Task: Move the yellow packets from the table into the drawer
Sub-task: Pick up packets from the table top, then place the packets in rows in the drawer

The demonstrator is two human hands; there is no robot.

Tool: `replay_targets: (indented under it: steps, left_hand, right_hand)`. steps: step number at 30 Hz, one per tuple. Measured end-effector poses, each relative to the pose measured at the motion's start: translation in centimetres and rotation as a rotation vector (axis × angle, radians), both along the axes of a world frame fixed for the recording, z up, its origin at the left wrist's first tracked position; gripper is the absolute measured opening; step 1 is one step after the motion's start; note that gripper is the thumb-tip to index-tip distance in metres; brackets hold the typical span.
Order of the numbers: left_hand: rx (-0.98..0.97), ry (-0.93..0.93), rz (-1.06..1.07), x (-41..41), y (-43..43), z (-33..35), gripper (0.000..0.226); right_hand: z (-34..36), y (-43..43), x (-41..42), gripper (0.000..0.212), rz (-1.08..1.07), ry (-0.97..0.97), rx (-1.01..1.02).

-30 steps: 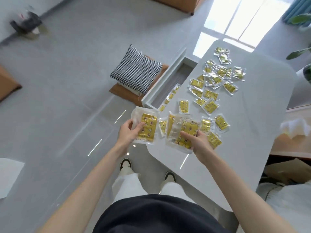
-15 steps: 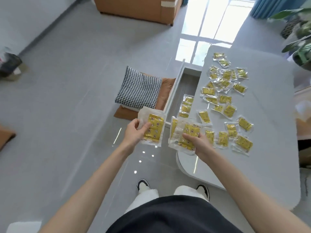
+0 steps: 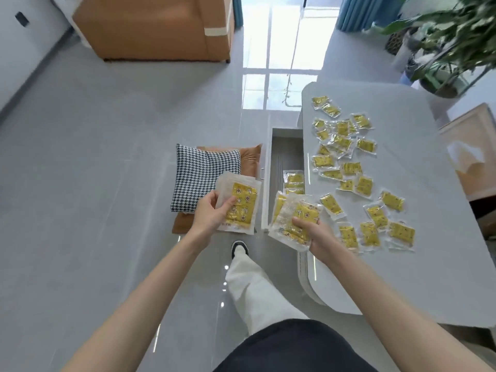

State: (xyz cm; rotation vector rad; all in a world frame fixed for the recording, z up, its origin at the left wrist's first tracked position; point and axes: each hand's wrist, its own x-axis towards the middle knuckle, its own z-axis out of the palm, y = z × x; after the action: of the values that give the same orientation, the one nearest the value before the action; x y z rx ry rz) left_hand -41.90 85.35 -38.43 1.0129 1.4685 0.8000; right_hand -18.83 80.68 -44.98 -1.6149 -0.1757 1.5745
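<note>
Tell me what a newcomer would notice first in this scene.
The scatter of yellow packets across the grey table on the right stands out first. In front, the left hand grips the left stack and the right hand grips the right stack, near the open drawer, where a few packets lie.

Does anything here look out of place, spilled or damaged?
Nothing stands out. The loose packets lie scattered on the table, some overlapping, none visibly torn or spilled. A few lie in the open drawer. The left hand and right hand each grip several more.
</note>
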Motion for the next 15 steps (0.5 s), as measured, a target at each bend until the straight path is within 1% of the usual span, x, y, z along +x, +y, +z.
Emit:
replay_targets:
  steps: [3,7,11,13,15]
  left_hand:
    - [0.020,0.017,-0.056,-0.5,6.3,-0.4,0.015]
    - [0.041,0.067,-0.126,-0.5,16.0,-0.3,0.009]
    - [0.003,0.110,-0.208,0.5,23.8,0.2,0.015]
    - [-0.004,0.137,-0.250,1.4,27.4,0.2,0.014]
    - [-0.034,0.123,-0.275,2.6,30.1,-0.1,0.009]
  right_hand:
    - [-1.3,4.4,-0.9,0.033,-0.055,0.006,0.008]
    - [-2.9,11.3,-1.6,0.037,-0.122,-0.011,-0.001]
    - [-3.0,16.5,-1.5,0.042,-0.229,0.038,-0.052]
    - [-2.7,18.9,-0.9,0.040,-0.299,0.072,-0.080]
    - [-2.7,20.7,-0.1,0.034,-0.357,0.092,-0.100]
